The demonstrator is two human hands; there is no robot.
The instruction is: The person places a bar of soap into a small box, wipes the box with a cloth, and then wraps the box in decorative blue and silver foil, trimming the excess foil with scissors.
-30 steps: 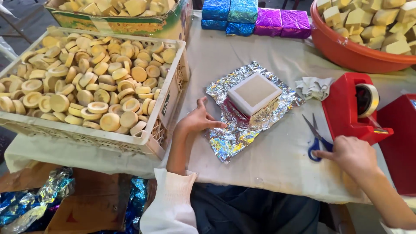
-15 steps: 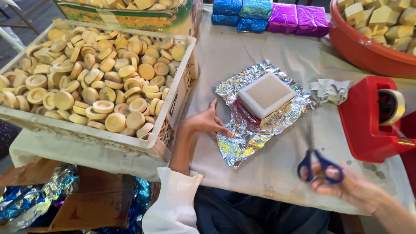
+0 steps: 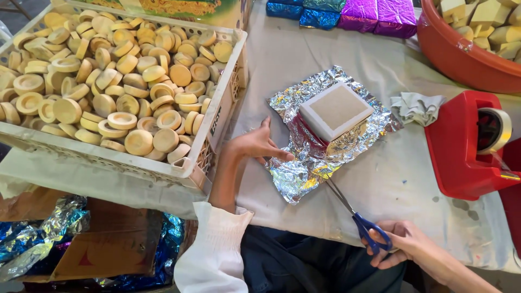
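Note:
A white square box (image 3: 335, 110) sits on a crumpled sheet of silver foil (image 3: 312, 163) on the cloth-covered table (image 3: 401, 179). My left hand (image 3: 256, 145) rests flat on the cloth with its fingers touching the foil's left edge. My right hand (image 3: 406, 244) grips blue-handled scissors (image 3: 359, 217) at the table's near edge. The blades point up and left, and their tips reach the foil's lower edge below the box.
A white plastic crate (image 3: 195, 163) full of round tan discs stands at the left. A red tape dispenser (image 3: 471, 142) and a crumpled grey cloth (image 3: 417, 107) lie to the right. Behind are a red tub (image 3: 461, 57) of pale blocks and foil-wrapped blue and purple packages (image 3: 358, 14).
My right hand picked up the scissors near the tape dispenser and carried them down and left, bringing the blades to the foil's lower edge. My left hand stayed by the foil.

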